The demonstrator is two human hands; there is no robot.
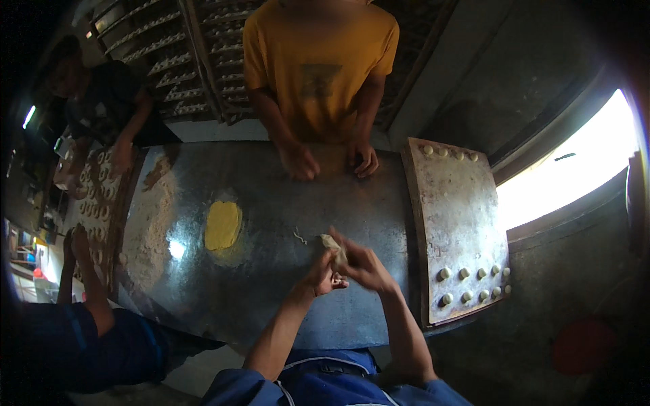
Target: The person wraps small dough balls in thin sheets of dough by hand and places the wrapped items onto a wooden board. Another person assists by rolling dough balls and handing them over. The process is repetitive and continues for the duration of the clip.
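Above the dark metal table, my left hand (323, 276) is closed around a pale piece of dough (333, 247). My right hand (366, 268) presses on the same piece from the right, its fingers curled against it; some fingertips are hidden. A thin, squiggly scrap (300, 235), also pale, lies on the tabletop just left of the dough. Farther left sits a flat yellow slab (223, 225) of some soft fat, with a greasy smear around it.
On the right, a board (460, 216) carries several round dough balls (445, 273). Flour (154, 230) covers the table's left part. Ring-shaped dough pieces (101, 193) fill a left-hand board. A person in a yellow shirt (321, 68) stands opposite; two others work left. Racks (169, 64) stand behind.
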